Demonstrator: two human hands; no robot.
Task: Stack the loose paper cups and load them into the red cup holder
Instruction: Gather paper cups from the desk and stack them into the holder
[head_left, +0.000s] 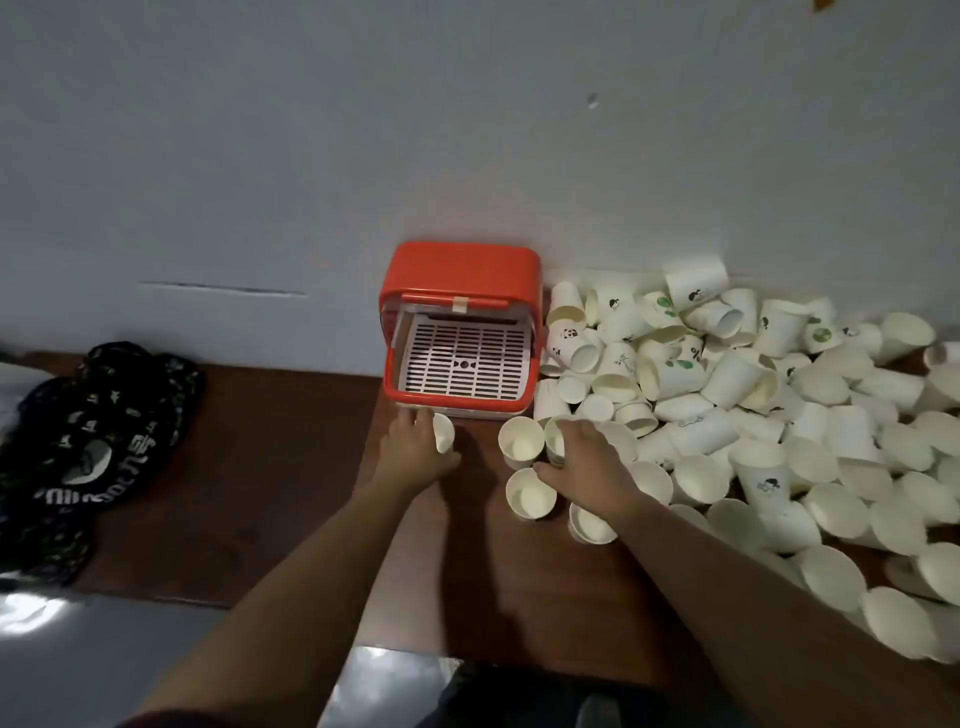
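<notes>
The red cup holder (461, 291) sits on the far edge of a dark brown table (270, 467), against a pale wall (311, 130). It stands open, and a white slatted tray (464, 358) shows inside, with no cup on it.

To the right of the holder a big heap of loose paper cups (753, 395) spreads across the table, reaching from the wall toward the near right corner. Most are plain white; a few carry small black or green prints. They lie tipped every which way.

The left hand (415, 447) is just in front of the holder's near edge, fingers curled around a single white cup (443, 432) held at its right side. The right hand (587, 457) reaches palm down over the left edge of the heap, fingers loosely spread on top of a cup (555, 441); whether it grips that cup, I cannot tell. Two upright cups, one (521, 441) left of the fingers and one (531, 493) nearer, stand beside the hand, mouths up.

At the far left of the table lies a bundle of black cloth (98, 441) with white markings.
</notes>
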